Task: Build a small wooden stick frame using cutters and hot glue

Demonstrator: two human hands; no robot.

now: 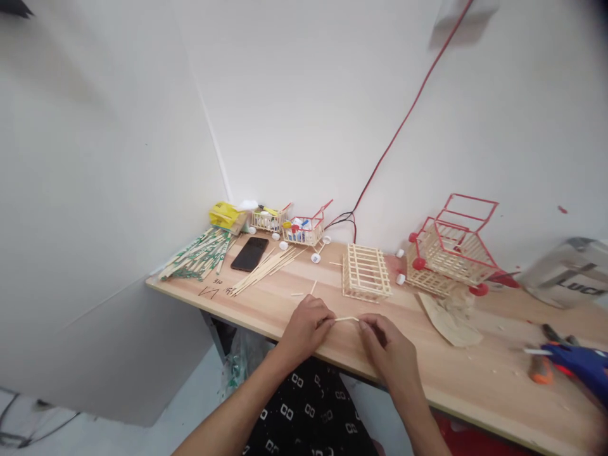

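Observation:
Between my two hands runs a short wooden stick (346,318), bent or joined at an angle near its right end. My left hand (308,323) pinches its left end, fingers closed. At the other end, the thumb and fingers of my right hand (384,342) pinch it. Both hands are just above the table's front edge. Behind them stands a slatted frame of wooden sticks (367,272). A loose short stick (314,287) lies beyond my left hand.
Thin sticks (266,269), a phone (249,253) and green-wrapped chopsticks (199,253) lie left on the wooden table (479,370). Small stick carts (304,234) stand behind. To the right are a larger red-trimmed cart (456,253) and a blue glue gun (577,364).

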